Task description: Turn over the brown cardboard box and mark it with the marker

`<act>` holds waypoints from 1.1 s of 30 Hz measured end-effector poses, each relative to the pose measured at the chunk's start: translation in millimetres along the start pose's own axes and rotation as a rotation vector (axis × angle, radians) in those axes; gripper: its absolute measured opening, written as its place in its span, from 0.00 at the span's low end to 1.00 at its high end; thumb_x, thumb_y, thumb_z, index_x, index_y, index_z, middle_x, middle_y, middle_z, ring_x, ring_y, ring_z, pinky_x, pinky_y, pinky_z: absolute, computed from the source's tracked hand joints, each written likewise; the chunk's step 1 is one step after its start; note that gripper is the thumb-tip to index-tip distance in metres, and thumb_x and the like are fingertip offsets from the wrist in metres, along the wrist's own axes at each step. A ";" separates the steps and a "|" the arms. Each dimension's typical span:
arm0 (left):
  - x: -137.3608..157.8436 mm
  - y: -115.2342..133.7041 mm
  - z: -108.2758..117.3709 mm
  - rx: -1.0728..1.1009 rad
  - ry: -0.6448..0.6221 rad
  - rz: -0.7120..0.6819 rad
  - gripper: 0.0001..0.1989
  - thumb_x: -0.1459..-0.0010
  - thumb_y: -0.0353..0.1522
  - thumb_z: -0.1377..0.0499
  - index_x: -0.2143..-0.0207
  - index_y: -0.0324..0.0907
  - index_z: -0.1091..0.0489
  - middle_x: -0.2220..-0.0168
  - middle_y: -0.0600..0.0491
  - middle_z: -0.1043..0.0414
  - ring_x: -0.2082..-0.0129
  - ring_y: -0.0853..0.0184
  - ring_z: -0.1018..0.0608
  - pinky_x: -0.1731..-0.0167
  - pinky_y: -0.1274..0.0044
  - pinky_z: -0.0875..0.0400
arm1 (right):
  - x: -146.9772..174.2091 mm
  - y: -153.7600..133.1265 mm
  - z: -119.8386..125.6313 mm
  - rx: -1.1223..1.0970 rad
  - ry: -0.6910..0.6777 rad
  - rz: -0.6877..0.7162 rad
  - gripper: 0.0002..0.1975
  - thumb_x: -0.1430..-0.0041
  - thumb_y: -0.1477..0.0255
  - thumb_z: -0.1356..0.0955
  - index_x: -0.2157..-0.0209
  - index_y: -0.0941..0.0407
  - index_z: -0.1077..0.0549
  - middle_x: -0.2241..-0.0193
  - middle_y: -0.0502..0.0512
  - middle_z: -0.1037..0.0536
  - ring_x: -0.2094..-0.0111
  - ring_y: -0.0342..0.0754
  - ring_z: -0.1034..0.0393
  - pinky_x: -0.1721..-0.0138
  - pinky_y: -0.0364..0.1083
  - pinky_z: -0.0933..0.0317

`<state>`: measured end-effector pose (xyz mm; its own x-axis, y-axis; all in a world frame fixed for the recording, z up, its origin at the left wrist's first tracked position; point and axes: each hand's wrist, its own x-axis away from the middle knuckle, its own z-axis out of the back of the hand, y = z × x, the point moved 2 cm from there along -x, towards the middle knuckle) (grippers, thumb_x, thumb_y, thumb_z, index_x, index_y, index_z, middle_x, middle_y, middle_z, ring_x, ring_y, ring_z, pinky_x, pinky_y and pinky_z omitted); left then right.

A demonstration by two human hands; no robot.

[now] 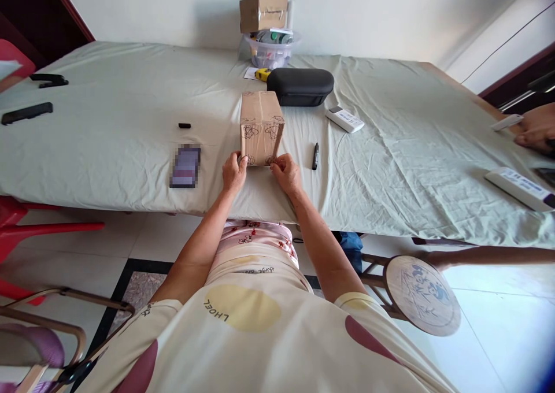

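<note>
A small cardboard box [261, 141] with dark scribbled drawings near its corners stands on the cloth-covered table in front of me. My left hand [235, 172] grips its lower left corner, thumb against the near face. At the lower right corner, my right hand [288, 174] is closed with thumb and fingertips pinching the box's edge. To the right of the box lies a black marker pen [315, 156]. A short black cylinder, like a pen cap [184, 125], rests to the left, above a phone [185, 166] with a blurred screen.
Behind the box sit a black hard case [300, 86], a yellow tool [262, 74], and a plastic tub [271, 52] under another carton [263, 13]. White-grey devices [345, 119] lie rightward, near another person's hand [537, 128]. Black staplers [28, 113] are far left; a round stool [422, 295] stands below.
</note>
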<state>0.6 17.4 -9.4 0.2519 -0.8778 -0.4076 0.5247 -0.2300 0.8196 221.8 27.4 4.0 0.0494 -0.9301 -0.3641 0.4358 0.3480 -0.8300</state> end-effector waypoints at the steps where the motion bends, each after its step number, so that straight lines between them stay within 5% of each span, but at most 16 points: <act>1: -0.3 -0.4 -1.3 -0.005 0.001 0.017 0.31 0.31 0.60 0.51 0.51 0.43 0.30 0.50 0.37 0.18 0.46 0.46 0.17 0.40 0.56 0.26 | 0.6 -0.9 0.0 0.014 -0.003 0.008 0.09 0.38 0.61 0.29 0.62 0.49 0.31 0.72 0.47 0.20 0.71 0.48 0.27 0.59 0.50 0.29; 5: 0.6 -0.8 -4.9 0.024 0.054 0.058 0.30 0.33 0.53 0.41 0.41 0.39 0.34 0.41 0.31 0.23 0.37 0.44 0.22 0.33 0.52 0.31 | 3.6 -7.5 -3.2 0.123 -0.130 0.059 0.04 0.38 0.67 0.31 0.63 0.51 0.29 0.73 0.48 0.21 0.70 0.48 0.28 0.59 0.49 0.30; 12: 3.8 10.2 -0.3 0.093 0.121 -0.031 0.62 0.45 0.58 0.29 0.23 0.43 0.58 0.22 0.31 0.50 0.21 0.43 0.44 0.23 0.54 0.47 | 9.7 -22.1 -8.9 0.254 -0.292 0.312 0.11 0.33 0.72 0.34 0.55 0.53 0.21 0.58 0.57 0.14 0.56 0.54 0.22 0.49 0.50 0.30; 16: 3.9 13.3 -0.4 0.005 0.121 0.002 0.73 0.54 0.62 0.26 0.22 0.39 0.62 0.24 0.26 0.48 0.23 0.36 0.41 0.25 0.50 0.45 | 11.2 -23.9 -9.9 0.315 -0.343 0.386 0.15 0.30 0.72 0.36 0.50 0.54 0.19 0.55 0.60 0.14 0.53 0.55 0.22 0.45 0.52 0.30; 21: 4.7 11.3 -2.9 -0.042 0.170 0.011 0.74 0.54 0.62 0.26 0.22 0.36 0.63 0.25 0.24 0.47 0.24 0.35 0.40 0.26 0.51 0.42 | 11.7 -22.6 -13.0 0.334 -0.377 0.438 0.19 0.30 0.73 0.37 0.44 0.53 0.20 0.52 0.61 0.15 0.51 0.55 0.22 0.44 0.52 0.29; 24: 4.9 11.1 -3.8 -0.065 0.171 0.034 0.76 0.55 0.57 0.23 0.21 0.33 0.64 0.26 0.22 0.46 0.25 0.34 0.38 0.26 0.51 0.40 | 11.4 -24.6 -12.5 0.291 -0.325 0.462 0.19 0.28 0.71 0.38 0.45 0.54 0.20 0.49 0.63 0.16 0.48 0.56 0.21 0.42 0.54 0.28; 29: 5.5 13.8 -4.3 -0.043 0.167 0.013 0.76 0.57 0.54 0.21 0.22 0.31 0.62 0.26 0.21 0.47 0.25 0.32 0.38 0.27 0.49 0.40 | 12.2 -37.4 0.0 0.299 0.023 0.439 0.25 0.24 0.59 0.40 0.34 0.52 0.28 0.34 0.66 0.27 0.31 0.61 0.33 0.29 0.64 0.38; 33: 6.8 15.2 -5.0 -0.030 0.128 -0.059 0.77 0.58 0.60 0.23 0.23 0.29 0.60 0.25 0.20 0.49 0.23 0.31 0.41 0.26 0.49 0.40 | 14.0 -49.4 -0.8 0.410 -0.030 0.455 0.31 0.27 0.51 0.37 0.29 0.47 0.34 0.26 0.61 0.35 0.22 0.66 0.49 0.24 0.70 0.49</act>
<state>14.3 10.1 -1.8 0.3203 -0.8019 -0.5044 0.5655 -0.2654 0.7809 200.2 -2.7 39.6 0.3346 -0.7035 -0.6270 0.6747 0.6433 -0.3619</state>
